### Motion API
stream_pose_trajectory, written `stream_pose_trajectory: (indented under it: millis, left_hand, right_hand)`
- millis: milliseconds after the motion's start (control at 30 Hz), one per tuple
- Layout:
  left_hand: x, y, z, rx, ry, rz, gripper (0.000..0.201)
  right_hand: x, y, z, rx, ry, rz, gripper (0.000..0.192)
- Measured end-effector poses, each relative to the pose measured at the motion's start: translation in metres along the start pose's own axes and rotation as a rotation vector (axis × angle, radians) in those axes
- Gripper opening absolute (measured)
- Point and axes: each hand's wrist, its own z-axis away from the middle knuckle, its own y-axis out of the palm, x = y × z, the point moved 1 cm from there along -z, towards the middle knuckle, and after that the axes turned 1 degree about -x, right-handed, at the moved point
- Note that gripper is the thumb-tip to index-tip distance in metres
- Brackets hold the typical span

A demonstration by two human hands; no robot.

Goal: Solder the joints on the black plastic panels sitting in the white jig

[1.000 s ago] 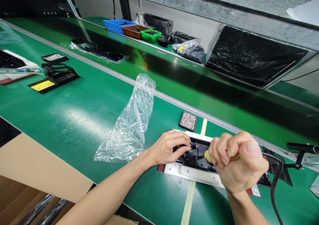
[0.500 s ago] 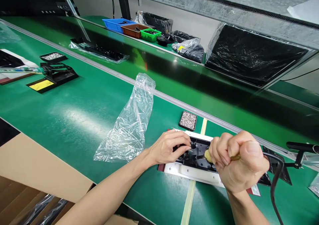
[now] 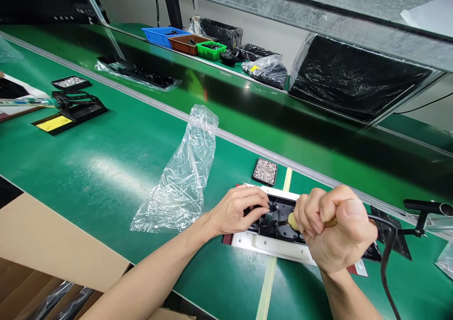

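Clenching the yellow-handled tool (image 3: 292, 221) in the right hand (image 3: 334, 230) over the right portion of the black part (image 3: 282, 212) in the white fixture (image 3: 281, 248), aiming leftward along the part's length, while curling the left hand (image 3: 240, 211) at the left end, any pinch there impossible to tell.

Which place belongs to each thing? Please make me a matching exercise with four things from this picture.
1. Left hand
2. Right hand
3. Bag
4. Brown bin

A. Between blue bin and green bin
B. Around a yellow handle
C. On the table, partly over the rail
D. Over left end of the black part

Pairs: 1-D, 2-B, 3-C, 4-A
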Motion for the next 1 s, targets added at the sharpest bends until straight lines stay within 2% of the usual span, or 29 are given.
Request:
stream_pose_trajectory:
  millis: [1000]
  left_hand:
    - [-0.0005, 0.0002, -0.0003, 0.000, 0.007, -0.021, 0.016]
  right_hand:
    - [0.0010, -0.0013, 0.0006, 0.003, 0.010, -0.002, 0.040]
